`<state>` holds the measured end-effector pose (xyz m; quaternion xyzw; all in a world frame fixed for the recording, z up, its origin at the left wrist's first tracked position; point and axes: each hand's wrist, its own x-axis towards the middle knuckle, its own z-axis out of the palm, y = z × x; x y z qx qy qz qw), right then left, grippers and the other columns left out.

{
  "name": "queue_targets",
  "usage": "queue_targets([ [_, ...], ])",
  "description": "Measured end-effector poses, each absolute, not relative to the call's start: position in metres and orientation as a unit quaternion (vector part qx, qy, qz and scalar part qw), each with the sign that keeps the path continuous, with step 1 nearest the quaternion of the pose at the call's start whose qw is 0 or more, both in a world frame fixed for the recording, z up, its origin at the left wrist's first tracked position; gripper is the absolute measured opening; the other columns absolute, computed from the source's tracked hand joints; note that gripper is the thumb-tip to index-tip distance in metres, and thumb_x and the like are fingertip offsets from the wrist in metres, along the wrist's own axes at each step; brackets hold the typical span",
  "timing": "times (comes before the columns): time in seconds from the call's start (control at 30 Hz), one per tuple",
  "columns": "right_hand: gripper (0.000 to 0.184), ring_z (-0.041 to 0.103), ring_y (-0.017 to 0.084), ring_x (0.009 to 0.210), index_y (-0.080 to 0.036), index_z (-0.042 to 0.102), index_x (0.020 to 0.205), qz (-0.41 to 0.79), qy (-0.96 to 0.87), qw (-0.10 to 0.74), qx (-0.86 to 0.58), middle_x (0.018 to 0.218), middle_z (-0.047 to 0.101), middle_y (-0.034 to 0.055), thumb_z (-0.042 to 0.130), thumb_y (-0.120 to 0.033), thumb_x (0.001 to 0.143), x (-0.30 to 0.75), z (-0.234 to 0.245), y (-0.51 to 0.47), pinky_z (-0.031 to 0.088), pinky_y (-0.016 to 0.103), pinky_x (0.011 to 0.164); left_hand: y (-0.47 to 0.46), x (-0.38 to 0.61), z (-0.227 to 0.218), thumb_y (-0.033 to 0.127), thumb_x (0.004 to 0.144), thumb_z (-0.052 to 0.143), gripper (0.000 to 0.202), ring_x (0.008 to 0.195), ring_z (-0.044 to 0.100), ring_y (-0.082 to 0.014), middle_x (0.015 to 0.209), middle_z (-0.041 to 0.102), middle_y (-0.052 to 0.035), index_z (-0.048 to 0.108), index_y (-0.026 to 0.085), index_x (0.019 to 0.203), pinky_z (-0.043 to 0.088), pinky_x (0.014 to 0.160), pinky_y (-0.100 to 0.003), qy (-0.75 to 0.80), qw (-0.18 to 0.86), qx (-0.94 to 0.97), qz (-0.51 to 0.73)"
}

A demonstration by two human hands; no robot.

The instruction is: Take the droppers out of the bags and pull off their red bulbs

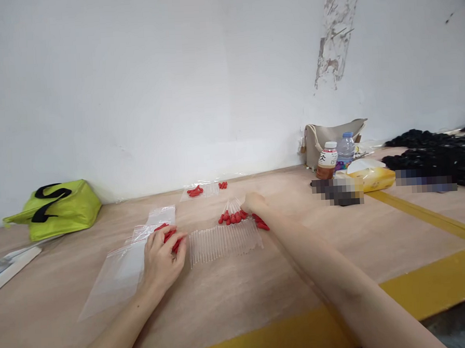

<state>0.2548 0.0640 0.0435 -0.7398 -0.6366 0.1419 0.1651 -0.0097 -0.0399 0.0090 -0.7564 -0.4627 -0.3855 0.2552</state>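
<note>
My left hand (162,258) is closed around several small red pieces (167,235), above clear zip bags (122,265). Beside its fingertips lies a row of slim clear tubes (224,242), side by side on the table. Just beyond the row, thin white strands with red, bulb-like ends (232,216) are fanned out. My right hand (254,201) reaches to the right side of this fan with its fingers curled; what they grip is hidden. Under its wrist show more red pieces (261,223). Farther back, a clear bag (208,190) has red pieces on it.
A lime-green bag (66,208) stands at the left. At the right back are a grey bag (312,138), two bottles (327,161), a yellow tissue pack (373,178) and a black heap (442,155). Yellow tape (436,275) runs along the table's front edge. A wall is behind.
</note>
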Motion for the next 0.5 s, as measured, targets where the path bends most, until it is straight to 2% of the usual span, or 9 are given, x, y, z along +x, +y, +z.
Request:
queue_targets([
  [0.1,0.011,0.057,0.016,0.056,-0.013,0.065,0.058,0.161,-0.667,0.175,-0.706,0.058,0.061,0.0053,0.063,-0.024,0.06,0.264,0.056,0.058,0.039,0.024,0.05,-0.04,-0.011,0.01,0.023,0.076,0.053,0.014,0.094,0.05,-0.0214,0.098,0.055,-0.0067,0.064,0.02,0.084,0.04,0.084,-0.037,-0.462,0.256,-0.755,-0.388],
  [0.2,0.021,0.053,0.012,0.055,-0.016,0.066,0.067,0.161,-0.714,0.218,-0.646,0.06,0.061,0.0008,0.052,-0.031,0.07,0.28,0.063,0.034,0.036,0.022,0.05,-0.042,-0.009,0.012,0.022,0.077,0.052,0.018,0.094,0.051,-0.0216,0.098,0.056,-0.0074,0.062,0.018,0.092,0.04,0.084,-0.037,-0.45,0.255,-0.76,-0.394],
  [0.3,0.016,0.052,0.01,0.064,-0.018,0.064,0.066,0.133,-0.776,0.252,-0.563,0.065,0.061,-0.0014,0.053,-0.029,0.071,0.294,0.05,-0.004,0.035,0.022,0.061,-0.05,0.006,0.01,0.022,0.077,0.053,0.031,0.097,0.05,-0.0228,0.103,0.056,-0.0097,0.055,0.016,0.107,0.038,0.087,-0.038,-0.419,0.265,-0.773,-0.396],
  [0.4,0.019,0.048,0.012,0.068,-0.017,0.06,0.061,-0.079,-0.883,0.298,-0.354,0.062,0.058,0.0004,0.052,-0.028,0.074,0.297,0.026,-0.041,0.03,0.029,0.071,-0.063,0.031,0.007,0.022,0.078,0.053,0.039,0.105,0.047,-0.0243,0.112,0.054,-0.0105,0.05,0.018,0.116,0.035,0.091,-0.04,-0.358,0.279,-0.813,-0.365],
  [0.5,0.022,0.044,0.011,0.066,-0.017,0.057,0.061,-0.204,-0.888,0.317,-0.264,0.059,0.055,0.0002,0.049,-0.027,0.078,0.29,0.006,-0.063,0.026,0.032,0.072,-0.073,0.054,0.003,0.019,0.08,0.051,0.033,0.107,0.047,-0.0237,0.112,0.057,-0.0082,0.053,0.022,0.112,0.032,0.093,-0.042,-0.291,0.278,-0.853,-0.332],
])
